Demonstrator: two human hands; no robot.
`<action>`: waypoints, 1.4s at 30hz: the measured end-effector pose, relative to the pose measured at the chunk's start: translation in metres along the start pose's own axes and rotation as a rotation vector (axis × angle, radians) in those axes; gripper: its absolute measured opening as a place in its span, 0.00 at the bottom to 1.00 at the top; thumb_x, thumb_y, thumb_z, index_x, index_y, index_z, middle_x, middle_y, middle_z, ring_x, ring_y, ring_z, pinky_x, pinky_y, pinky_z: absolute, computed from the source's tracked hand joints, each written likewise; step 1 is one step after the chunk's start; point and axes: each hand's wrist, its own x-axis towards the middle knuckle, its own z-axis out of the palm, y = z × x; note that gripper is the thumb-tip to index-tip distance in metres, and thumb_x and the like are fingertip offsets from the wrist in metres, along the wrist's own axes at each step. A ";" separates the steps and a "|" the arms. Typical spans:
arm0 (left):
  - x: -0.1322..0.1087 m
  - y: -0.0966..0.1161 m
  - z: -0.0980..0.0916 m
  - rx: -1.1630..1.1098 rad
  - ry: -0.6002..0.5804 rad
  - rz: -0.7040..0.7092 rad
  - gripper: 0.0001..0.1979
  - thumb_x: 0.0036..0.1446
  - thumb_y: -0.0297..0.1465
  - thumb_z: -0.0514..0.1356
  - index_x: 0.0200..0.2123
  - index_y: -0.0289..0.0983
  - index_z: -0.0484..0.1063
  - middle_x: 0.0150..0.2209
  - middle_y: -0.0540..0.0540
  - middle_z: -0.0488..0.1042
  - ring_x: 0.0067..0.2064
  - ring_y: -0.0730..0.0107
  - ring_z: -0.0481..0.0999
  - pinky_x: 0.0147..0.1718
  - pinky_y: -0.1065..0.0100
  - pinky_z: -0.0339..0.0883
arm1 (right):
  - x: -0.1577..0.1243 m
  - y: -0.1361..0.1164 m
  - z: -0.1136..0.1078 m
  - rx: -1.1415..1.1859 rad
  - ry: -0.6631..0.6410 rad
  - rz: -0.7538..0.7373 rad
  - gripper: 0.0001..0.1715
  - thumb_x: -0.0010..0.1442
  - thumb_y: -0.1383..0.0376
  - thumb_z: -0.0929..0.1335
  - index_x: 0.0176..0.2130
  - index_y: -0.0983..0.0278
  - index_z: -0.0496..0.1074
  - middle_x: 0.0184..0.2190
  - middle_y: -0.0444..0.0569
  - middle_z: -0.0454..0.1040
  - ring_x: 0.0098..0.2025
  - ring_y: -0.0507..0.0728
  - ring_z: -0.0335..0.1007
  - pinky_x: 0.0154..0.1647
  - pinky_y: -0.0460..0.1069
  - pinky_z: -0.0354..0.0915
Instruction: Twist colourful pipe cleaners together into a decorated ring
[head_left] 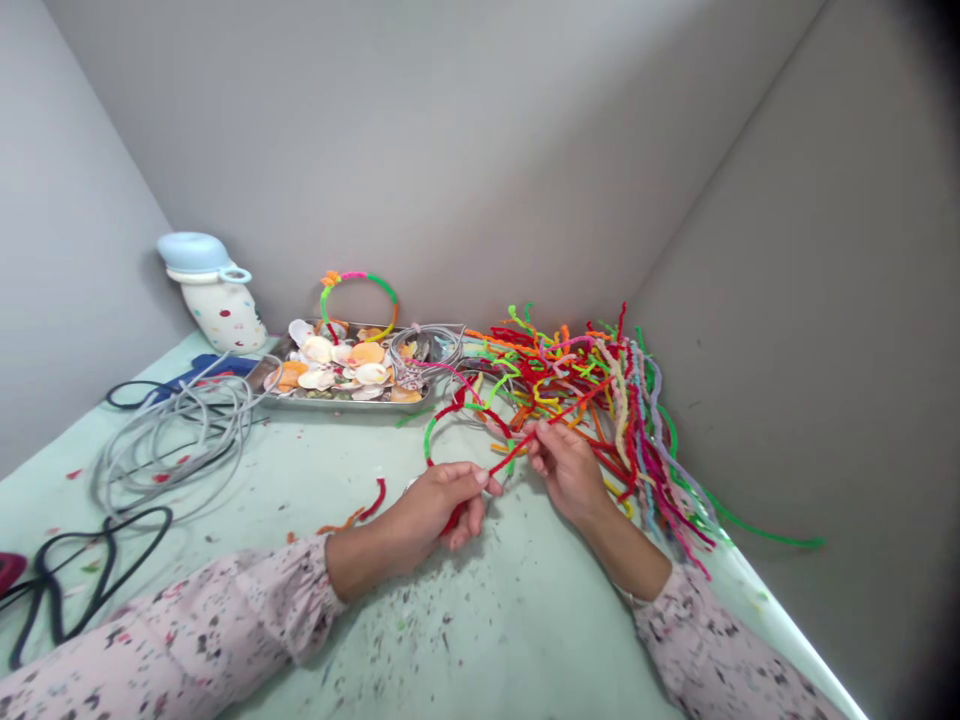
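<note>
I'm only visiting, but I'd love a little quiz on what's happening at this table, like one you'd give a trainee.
1. Multiple choice: what colour is the strand stretched between the left hand and the right hand?
A) blue
B) red
C) yellow

2. True or false: the bottle stands to the left of the tray.

3. Fill in the blank: the tray holds a pile of ____.

Key:
1. B, red
2. True
3. Shells
</note>
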 end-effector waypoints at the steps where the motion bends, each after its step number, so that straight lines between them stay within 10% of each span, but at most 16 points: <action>1: 0.000 0.000 0.000 0.016 0.000 0.000 0.14 0.59 0.39 0.54 0.36 0.33 0.70 0.16 0.53 0.67 0.12 0.83 0.56 0.11 0.79 0.46 | 0.000 0.000 0.000 0.008 0.013 -0.008 0.18 0.50 0.52 0.72 0.30 0.65 0.73 0.20 0.40 0.67 0.18 0.45 0.58 0.17 0.41 0.53; 16: -0.001 0.000 0.002 0.008 -0.040 -0.062 0.14 0.58 0.40 0.55 0.37 0.34 0.69 0.20 0.52 0.70 0.14 0.82 0.61 0.12 0.79 0.51 | 0.011 -0.002 -0.009 0.203 0.210 -0.123 0.14 0.47 0.56 0.74 0.28 0.63 0.72 0.20 0.39 0.67 0.19 0.44 0.58 0.16 0.39 0.54; 23: -0.002 0.001 0.001 0.009 -0.024 -0.060 0.13 0.58 0.39 0.54 0.36 0.34 0.68 0.19 0.52 0.70 0.13 0.82 0.61 0.11 0.80 0.48 | -0.003 0.000 -0.003 -0.036 -0.158 0.054 0.17 0.52 0.53 0.71 0.33 0.65 0.75 0.21 0.42 0.70 0.20 0.46 0.62 0.19 0.42 0.55; 42: -0.003 0.001 0.005 0.044 0.009 -0.055 0.13 0.57 0.39 0.56 0.35 0.34 0.67 0.22 0.52 0.71 0.14 0.84 0.63 0.13 0.79 0.48 | 0.000 -0.001 -0.002 0.013 -0.021 0.006 0.18 0.51 0.52 0.71 0.27 0.64 0.72 0.17 0.40 0.66 0.18 0.45 0.58 0.17 0.41 0.54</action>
